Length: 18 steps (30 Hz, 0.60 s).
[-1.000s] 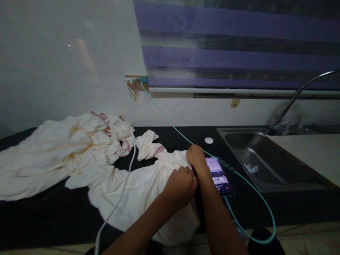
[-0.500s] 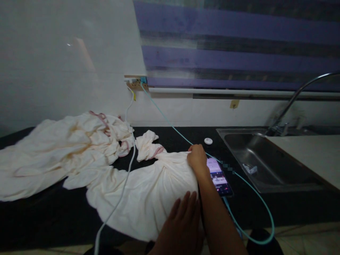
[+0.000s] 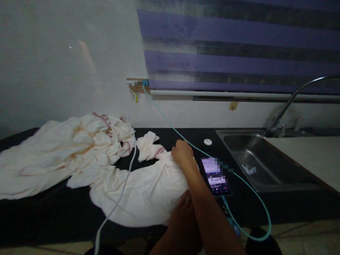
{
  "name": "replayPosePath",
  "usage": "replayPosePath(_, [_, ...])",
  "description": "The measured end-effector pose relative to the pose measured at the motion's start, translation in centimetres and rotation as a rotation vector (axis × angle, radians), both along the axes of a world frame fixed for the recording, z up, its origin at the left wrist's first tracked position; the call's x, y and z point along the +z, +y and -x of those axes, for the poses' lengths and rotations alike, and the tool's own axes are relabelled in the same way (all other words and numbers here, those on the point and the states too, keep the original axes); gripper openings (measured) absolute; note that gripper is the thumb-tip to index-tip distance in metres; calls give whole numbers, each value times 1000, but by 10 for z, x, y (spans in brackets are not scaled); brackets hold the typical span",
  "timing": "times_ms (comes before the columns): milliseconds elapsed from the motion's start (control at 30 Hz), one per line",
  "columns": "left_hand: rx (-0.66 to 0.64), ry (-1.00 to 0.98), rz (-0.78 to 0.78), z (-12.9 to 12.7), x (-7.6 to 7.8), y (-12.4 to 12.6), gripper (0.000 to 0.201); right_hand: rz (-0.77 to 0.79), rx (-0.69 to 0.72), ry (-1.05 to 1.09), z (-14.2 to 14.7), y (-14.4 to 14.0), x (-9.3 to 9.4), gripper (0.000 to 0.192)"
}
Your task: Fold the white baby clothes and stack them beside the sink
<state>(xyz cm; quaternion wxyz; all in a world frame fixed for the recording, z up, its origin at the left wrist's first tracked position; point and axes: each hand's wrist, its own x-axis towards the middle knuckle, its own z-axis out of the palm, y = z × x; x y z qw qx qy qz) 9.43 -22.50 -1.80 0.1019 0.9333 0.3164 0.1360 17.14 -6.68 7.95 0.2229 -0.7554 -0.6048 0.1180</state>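
Note:
A cream cloth (image 3: 143, 191) lies bunched on the black counter (image 3: 39, 216), with a knotted end (image 3: 148, 147) at its far side. My right hand (image 3: 182, 152) grips the cloth's far right edge just beside the knot. My left hand (image 3: 183, 212) sits low at the cloth's near right corner with its fingers together on the fabric, partly hidden by my right forearm. A second, larger cream cloth with pink trim (image 3: 61, 148) lies crumpled to the left.
A lit phone (image 3: 215, 176) lies right of my right hand, joined to a teal cable (image 3: 255, 198) that runs up to the wall socket (image 3: 138, 85). A white cable (image 3: 124, 180) crosses the cloth. A steel sink (image 3: 265, 166) with a tap is at the right, and a small white disc (image 3: 208, 142) sits behind the phone.
My left hand drew back from beside my right hand to the cloth's near corner. My right hand slid left toward the knot, and the cloth bunched leftward, away from the phone.

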Motion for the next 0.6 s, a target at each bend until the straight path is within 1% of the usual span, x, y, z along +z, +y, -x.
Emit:
replayPosePath(67, [11, -41, 21, -3, -4, -4, 65, -38, -22, 38, 8, 9, -3, 34])
replayPosePath(133, [-8, 26, -10, 7, -17, -13, 70, -71, -55, 74, 10, 15, -12, 38])
replayPosePath(200, [21, 143, -93, 27, -32, -22, 77, -84, -82, 87, 8, 18, -27, 39])
replayPosePath(233, [69, 193, -131, 40, -36, -25, 79, -86, -93, 87, 6, 18, -35, 39])
replayPosePath(267, [128, 230, -157, 53, -38, -27, 78, -91, -105, 88, 4, 17, -43, 38])
replayPosePath(300, [196, 254, -170, 67, -36, -26, 76, -99, -114, 86, 1, 16, -50, 37])
replayPosePath(367, [281, 272, -149, 92, -22, -16, 71, -121, -119, 80, -1, 13, -62, 36])
replayPosePath(433, [438, 278, -125, 112, -5, 3, 64, -145, -113, 72, -2, 13, -69, 36])
replayPosePath(467, [499, 288, -111, 120, 1, 14, 62, -154, -109, 68, -2, 14, -72, 36])
replayPosePath(500, [558, 286, -109, 127, 4, 26, 60, -165, -105, 63, -2, 15, -74, 37])
replayPosePath(533, [586, 273, -113, 135, 3, 38, 60, -181, -100, 54, -2, 16, -75, 37])
replayPosePath(600, [585, 202, -144, 153, -5, 61, 57, -239, -94, 36, -4, 17, -78, 38])
